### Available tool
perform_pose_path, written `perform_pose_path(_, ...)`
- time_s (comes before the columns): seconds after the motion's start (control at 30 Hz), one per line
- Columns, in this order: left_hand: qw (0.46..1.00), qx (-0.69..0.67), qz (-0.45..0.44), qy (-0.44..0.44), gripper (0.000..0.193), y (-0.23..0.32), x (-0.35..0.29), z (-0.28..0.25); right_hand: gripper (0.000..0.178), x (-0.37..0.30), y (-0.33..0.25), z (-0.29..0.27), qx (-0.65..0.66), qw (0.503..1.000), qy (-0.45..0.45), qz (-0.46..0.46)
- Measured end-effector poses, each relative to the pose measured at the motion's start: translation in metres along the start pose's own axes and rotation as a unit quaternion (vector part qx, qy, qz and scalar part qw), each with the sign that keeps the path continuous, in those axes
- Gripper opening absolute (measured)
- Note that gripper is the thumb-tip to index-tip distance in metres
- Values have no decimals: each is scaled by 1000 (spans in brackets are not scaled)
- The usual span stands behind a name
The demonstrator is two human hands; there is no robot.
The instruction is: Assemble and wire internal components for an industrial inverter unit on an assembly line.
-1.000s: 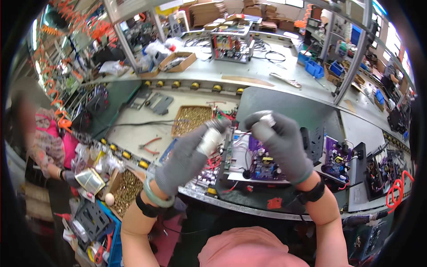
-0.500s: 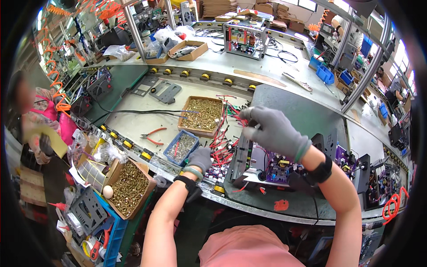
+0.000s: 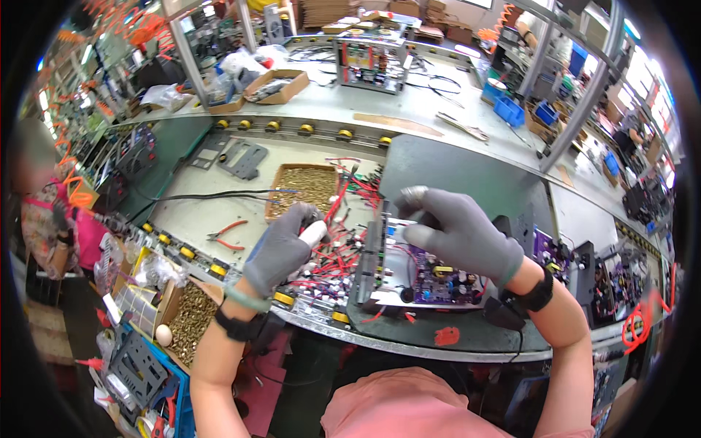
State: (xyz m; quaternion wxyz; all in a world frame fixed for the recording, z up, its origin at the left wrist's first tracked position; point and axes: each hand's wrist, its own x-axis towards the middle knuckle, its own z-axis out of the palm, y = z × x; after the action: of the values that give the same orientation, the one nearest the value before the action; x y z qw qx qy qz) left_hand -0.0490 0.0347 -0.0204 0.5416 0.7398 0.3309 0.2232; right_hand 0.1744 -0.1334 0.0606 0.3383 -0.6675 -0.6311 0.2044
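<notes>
Workbench (image 3: 219, 212) clutter — red wires (image 3: 328, 255), screw tray (image 3: 307, 186) — crowds both hands.

A shallow cardboard tray of brass screws (image 3: 307, 188) sits behind the tangle of red wires (image 3: 332, 255). Red-handled pliers (image 3: 226, 231) lie to its left; the purple circuit board in a metal chassis (image 3: 431, 281) lies to the right.
</notes>
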Motion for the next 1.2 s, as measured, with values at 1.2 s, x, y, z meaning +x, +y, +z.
perform_pose_path(1.2,933,125,128,-313,18,68,43,143,12,-93,81,-31,-285,946,92,-122)
